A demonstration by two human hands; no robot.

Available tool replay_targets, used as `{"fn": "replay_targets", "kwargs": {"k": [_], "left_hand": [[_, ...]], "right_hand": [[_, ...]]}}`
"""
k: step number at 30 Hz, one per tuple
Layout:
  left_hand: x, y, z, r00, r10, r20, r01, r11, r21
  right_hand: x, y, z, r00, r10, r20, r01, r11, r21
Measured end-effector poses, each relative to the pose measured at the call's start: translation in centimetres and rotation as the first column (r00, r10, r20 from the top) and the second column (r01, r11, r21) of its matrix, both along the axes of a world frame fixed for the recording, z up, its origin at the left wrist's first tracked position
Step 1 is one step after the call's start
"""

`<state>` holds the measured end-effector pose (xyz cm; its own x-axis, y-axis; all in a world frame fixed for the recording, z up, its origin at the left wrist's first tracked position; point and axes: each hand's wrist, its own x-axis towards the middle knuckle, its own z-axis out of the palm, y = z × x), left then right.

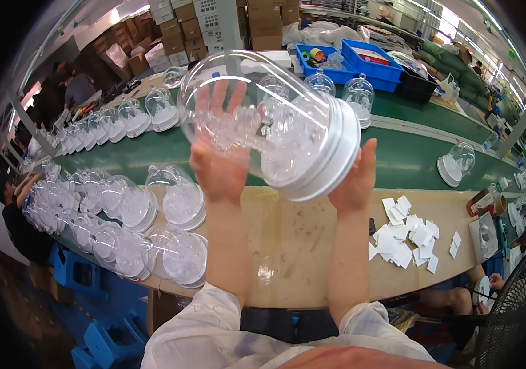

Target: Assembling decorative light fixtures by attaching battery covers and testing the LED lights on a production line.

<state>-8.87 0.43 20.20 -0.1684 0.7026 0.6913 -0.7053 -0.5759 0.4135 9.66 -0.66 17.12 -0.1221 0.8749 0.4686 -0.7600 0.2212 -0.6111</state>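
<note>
I hold a clear plastic dome with a white round base [263,117] up in front of me, tilted on its side, base to the right. White crystal-like pieces show inside it. My left hand [219,163] is spread behind the dome's clear top. My right hand [356,184] supports the white base from below. Both forearms rise from the lower edge in white sleeves.
Several similar domes lie on their sides at the left of the beige worktable [300,246]. A heap of small white cards [407,240] lies at right. More domes stand on the green conveyor belt [410,154]. Blue bins [361,61] and cartons are behind. Other people sit at left.
</note>
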Motion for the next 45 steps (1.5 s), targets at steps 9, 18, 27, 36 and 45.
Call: {"fn": "replay_targets", "kwargs": {"k": [9,18,27,36,45], "left_hand": [[0.8,-0.4,-0.5,0.962,0.102,-0.254,-0.111,0.994,-0.023],[3.2,0.1,-1.8,0.977,-0.186,0.105,0.205,0.954,-0.218],[3.2,-0.6,-0.7,0.986,0.134,-0.098,-0.142,0.986,-0.082],[3.1,-1.1,-0.1,0.929,0.322,-0.181,-0.32,0.947,0.039],[-5.7,-9.7,-2.1,0.904,0.416,0.1,-0.412,0.909,-0.053]], "right_hand": [[-0.4,-0.7,1.1,0.983,-0.184,-0.009,0.185,0.981,0.067],[-2.4,-0.2,1.0,0.767,-0.64,-0.036,0.593,0.687,0.42],[-1.9,-0.1,1.2,0.774,-0.633,0.022,0.548,0.685,0.48],[-0.9,0.6,0.5,0.736,-0.669,0.104,0.526,0.662,0.534],[-1.2,-2.7,2.8,0.854,-0.502,0.136,0.286,0.67,0.685]]}}
